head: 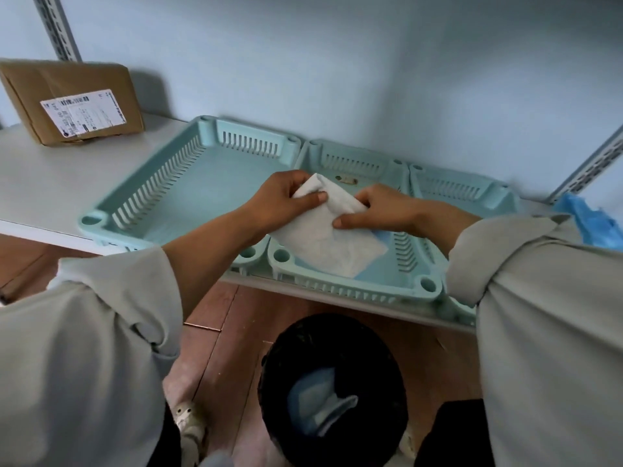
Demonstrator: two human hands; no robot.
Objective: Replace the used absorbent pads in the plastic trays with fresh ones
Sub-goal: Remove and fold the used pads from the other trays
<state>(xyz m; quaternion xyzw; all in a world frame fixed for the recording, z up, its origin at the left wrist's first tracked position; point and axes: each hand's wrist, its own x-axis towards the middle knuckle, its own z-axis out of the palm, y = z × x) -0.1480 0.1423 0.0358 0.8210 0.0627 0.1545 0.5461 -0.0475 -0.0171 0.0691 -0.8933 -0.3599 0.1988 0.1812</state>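
Observation:
Three pale turquoise plastic trays stand side by side on a white shelf. The left tray (215,183) holds nothing. Above the middle tray (354,281) I hold a folded white absorbent pad (330,237) with a blue backing showing at its right edge. My left hand (286,200) pinches the pad's upper left corner. My right hand (374,210) pinches its upper right edge. The right tray (472,193) is partly hidden behind my right arm. In a black bin (332,392) on the floor below lies a crumpled used pad (320,406).
A brown cardboard parcel (72,99) with a white label leans on the shelf at the far left. A blue plastic bag (590,220) lies at the shelf's right end. Slotted metal uprights (586,170) frame the shelf. The floor is wood.

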